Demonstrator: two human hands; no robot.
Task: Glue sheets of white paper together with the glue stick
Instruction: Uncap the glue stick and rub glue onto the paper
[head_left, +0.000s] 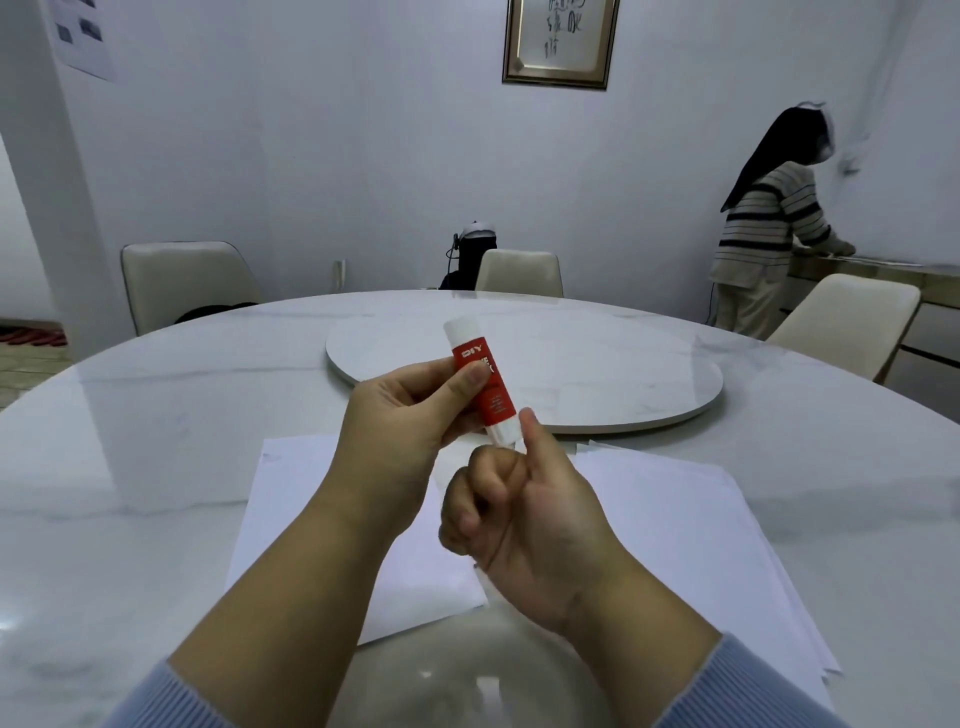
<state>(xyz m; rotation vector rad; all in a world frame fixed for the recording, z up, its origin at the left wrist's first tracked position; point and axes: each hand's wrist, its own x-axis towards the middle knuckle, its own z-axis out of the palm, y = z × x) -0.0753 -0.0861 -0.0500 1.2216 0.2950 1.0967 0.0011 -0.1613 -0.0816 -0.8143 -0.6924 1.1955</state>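
White marble covers the round table (156, 467), with a lazy Susan (597, 374) at its middle, pale chairs (187, 280) around it and, by the far wall, another person (769, 234) bent over a counter. Above the table the left hand (400, 415) holds the red-and-white glue stick (480, 384) by its barrel, thumb across the label, the stick tilted with its white cap pointing up and away. Just below that grip the right hand (519, 509) is curled into a fist, its thumb raised against the stick's lower white end; whether it is turning the base I cannot tell. Beneath both hands lies a single white sheet (291, 519), and beside it, under the right wrist, a stack of white paper (691, 530). No glue shows on any sheet and the cap looks on, so I judge the task barely begun: uncapping, spreading and pressing sheets together all remain.
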